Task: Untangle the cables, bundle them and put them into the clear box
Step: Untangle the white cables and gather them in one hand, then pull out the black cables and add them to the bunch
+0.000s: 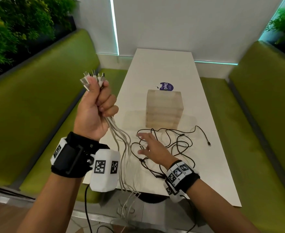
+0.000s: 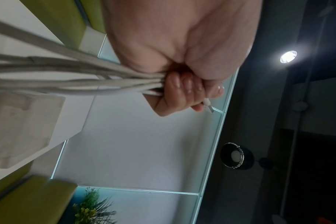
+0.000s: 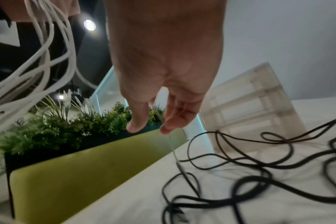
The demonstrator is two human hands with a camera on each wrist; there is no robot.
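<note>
**White cables gathered, black ones loose**

My left hand point(image 1: 94, 106) is raised in a fist around the white cables point(image 1: 121, 142), plugs up so the tails hang straight; I count about six. My right hand point(image 1: 152, 148) hovers, fingers spread, over the black cables point(image 1: 177, 140) tangled on the bench point(image 1: 163, 68); their number is unclear. One clear box point(image 1: 163, 110) stands behind.
</note>
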